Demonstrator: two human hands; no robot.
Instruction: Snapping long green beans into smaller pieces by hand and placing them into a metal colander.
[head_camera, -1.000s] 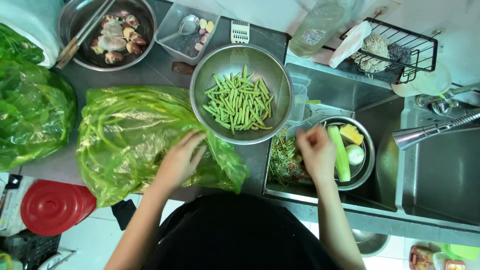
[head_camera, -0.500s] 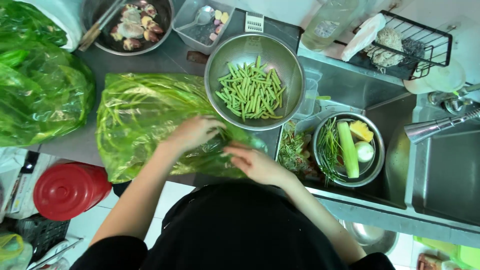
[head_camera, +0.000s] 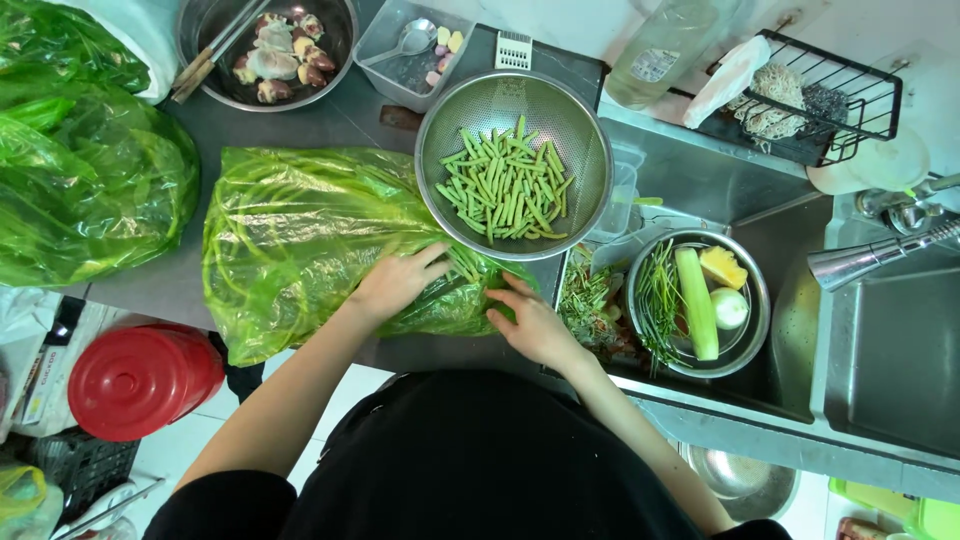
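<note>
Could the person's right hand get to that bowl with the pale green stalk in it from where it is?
Probably yes. The right hand rests on the green bag, and the bowl sits open just beside it in the sink, nothing covering it.

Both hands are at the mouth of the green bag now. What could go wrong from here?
The metal colander of cut beans overlaps the green bag; tugging the bag with the left hand or right hand might tip it. The bag's open end sits at the sink edge, so loose beans may drop in.
</note>
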